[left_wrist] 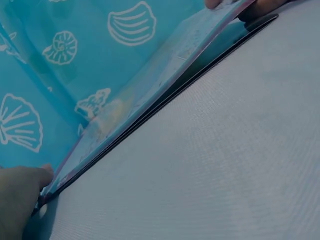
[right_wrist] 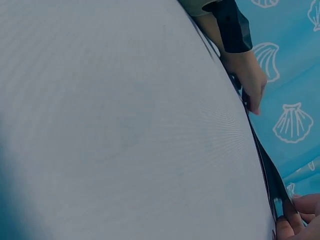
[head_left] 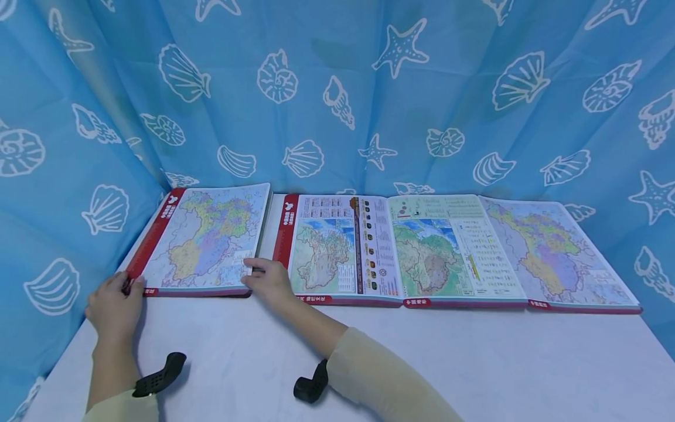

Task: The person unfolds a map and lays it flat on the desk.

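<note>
At the left end of the table lies a map sheet (head_left: 211,240) with a red left border and a coloured map of regions. My left hand (head_left: 113,305) grips its near left corner, thumb over the border. Lower on its right side, my right hand (head_left: 269,284) pinches the edge between thumb and fingers. The left wrist view shows the sheet (left_wrist: 155,85) tilted, its right end raised off a dark layer (left_wrist: 175,95) beneath. In the right wrist view, the right hand's fingers (right_wrist: 307,204) hold the lifted edge.
To the right, three more maps lie side by side: one with a red border (head_left: 324,258), a green relief map (head_left: 429,258) and a coloured region map (head_left: 559,252). A blue shell-print curtain (head_left: 327,88) hangs behind the white table (head_left: 253,363).
</note>
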A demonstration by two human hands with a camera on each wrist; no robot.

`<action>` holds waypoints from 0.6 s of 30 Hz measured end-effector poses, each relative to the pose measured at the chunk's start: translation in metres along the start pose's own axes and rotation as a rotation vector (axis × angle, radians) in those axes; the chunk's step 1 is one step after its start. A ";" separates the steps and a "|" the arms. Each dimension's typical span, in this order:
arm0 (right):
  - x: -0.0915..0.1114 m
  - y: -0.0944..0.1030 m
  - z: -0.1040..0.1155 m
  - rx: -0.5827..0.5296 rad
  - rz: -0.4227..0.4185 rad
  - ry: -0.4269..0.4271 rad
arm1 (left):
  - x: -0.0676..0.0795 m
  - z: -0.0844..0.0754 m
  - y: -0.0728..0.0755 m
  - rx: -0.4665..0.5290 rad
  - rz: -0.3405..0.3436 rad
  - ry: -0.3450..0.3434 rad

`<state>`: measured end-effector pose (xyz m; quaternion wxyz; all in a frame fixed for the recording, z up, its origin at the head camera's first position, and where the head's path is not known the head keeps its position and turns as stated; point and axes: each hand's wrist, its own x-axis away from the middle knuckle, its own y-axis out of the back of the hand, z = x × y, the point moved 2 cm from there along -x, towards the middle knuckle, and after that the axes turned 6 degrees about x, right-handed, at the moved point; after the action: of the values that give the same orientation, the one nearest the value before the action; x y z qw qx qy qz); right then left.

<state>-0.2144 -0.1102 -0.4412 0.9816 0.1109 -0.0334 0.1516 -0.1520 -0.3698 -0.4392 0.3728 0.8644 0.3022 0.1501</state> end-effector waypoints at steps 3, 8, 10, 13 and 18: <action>0.000 0.001 0.000 -0.015 -0.004 -0.009 | -0.002 0.000 0.000 -0.016 0.005 0.001; 0.001 0.003 0.000 -0.033 -0.014 -0.035 | -0.004 0.001 -0.001 0.015 0.029 0.019; 0.001 0.003 0.000 -0.026 -0.012 -0.040 | -0.006 0.002 0.000 0.058 0.039 0.040; 0.001 0.002 0.000 -0.025 -0.006 -0.053 | -0.009 0.004 0.000 0.144 0.050 0.087; 0.000 0.001 0.000 -0.023 0.000 -0.040 | -0.014 0.007 0.000 0.253 0.050 0.138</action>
<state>-0.2146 -0.1096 -0.4411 0.9820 0.1027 -0.0547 0.1488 -0.1595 -0.3826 -0.4439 0.2355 0.8993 0.3221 0.1791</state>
